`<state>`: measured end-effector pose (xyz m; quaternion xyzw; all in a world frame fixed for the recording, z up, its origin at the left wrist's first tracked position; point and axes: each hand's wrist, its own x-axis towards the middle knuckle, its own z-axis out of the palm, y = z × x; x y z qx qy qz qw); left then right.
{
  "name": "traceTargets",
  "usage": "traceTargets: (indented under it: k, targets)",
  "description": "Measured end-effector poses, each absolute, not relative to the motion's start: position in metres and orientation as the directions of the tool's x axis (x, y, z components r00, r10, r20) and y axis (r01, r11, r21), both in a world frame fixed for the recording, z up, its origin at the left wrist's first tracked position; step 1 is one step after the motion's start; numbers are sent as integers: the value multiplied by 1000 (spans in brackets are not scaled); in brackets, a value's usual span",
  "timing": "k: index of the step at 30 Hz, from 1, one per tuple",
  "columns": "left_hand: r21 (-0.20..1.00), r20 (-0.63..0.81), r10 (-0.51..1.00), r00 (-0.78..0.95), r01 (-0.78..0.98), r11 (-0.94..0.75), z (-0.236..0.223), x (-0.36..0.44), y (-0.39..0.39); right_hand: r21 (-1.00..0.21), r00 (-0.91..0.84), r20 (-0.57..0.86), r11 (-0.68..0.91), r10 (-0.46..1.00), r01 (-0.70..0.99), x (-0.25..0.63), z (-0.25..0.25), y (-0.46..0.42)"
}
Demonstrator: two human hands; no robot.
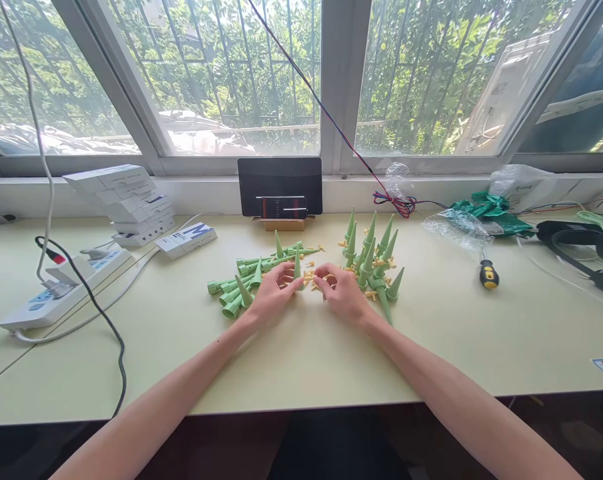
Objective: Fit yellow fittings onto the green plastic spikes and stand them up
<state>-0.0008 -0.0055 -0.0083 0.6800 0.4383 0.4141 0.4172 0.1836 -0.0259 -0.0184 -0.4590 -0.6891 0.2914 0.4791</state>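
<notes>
My left hand point(274, 293) is closed around a green plastic watering spike point(297, 263), whose cone points up between thumb and fingers; its lower part is hidden. Opposite it, my right hand point(342, 292) pinches a small yellow valve piece point(313, 283) between thumb and forefinger. More small yellow pieces point(308, 273) lie on the table between and behind the hands. Left of my left hand is a pile of green tubes and cones point(241, 291). Beyond my right hand, several green spikes with yellow pieces fitted point(366, 267) stand grouped, one of them lying tilted toward me.
A black tablet point(280, 180) and a phone point(282, 207) lean at the back. White boxes point(131, 193) and a power strip point(91, 267) with cables are on the left. On the right are a screwdriver point(489, 274), green packaging point(486, 210) and black headgear point(581, 243).
</notes>
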Motion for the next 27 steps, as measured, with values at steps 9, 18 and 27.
traceTargets:
  k: [9,18,27]
  targets:
    - [965,162,944,286,151,-212,-6,0,-7,-849,-154,382,412,911,330,182,-17,-27]
    - [971,147,941,305,136,-195,-6,0,-7,-863,-172,371,407,912,298,183,-18,-27]
    - [972,158,939,304,119,-202,-6,0,-8,-860,-177,381,418,908,293,183,-20,-26]
